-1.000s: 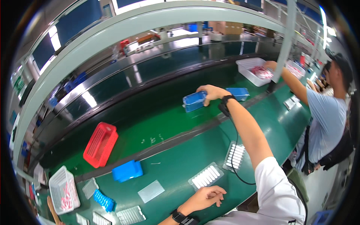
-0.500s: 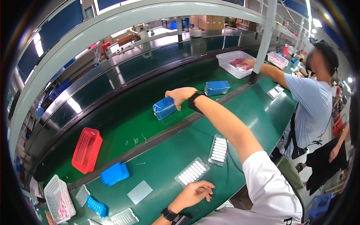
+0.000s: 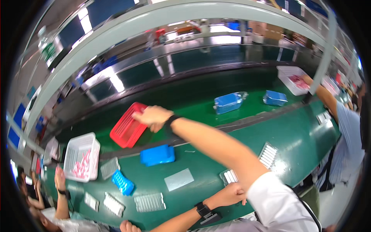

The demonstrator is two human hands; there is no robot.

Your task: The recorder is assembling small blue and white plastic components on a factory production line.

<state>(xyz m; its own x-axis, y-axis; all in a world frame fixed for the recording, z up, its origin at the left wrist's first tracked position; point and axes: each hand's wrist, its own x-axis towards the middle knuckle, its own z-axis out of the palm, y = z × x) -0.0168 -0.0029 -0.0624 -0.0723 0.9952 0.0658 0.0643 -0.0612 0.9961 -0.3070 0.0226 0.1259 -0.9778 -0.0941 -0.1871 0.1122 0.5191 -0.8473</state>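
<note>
One red basket on green belt; right hand at its right rim, grip unclear; left hand half-curled above desk, hold unclear. Basket likely light, stiff plastic; best gripped by rim.

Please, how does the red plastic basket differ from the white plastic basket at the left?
The white plastic basket holds pink-and-white pieces; none show in the red plastic basket. The person's right hand is at the red plastic basket's rim, away from the white plastic basket. Both are open-topped.
</note>
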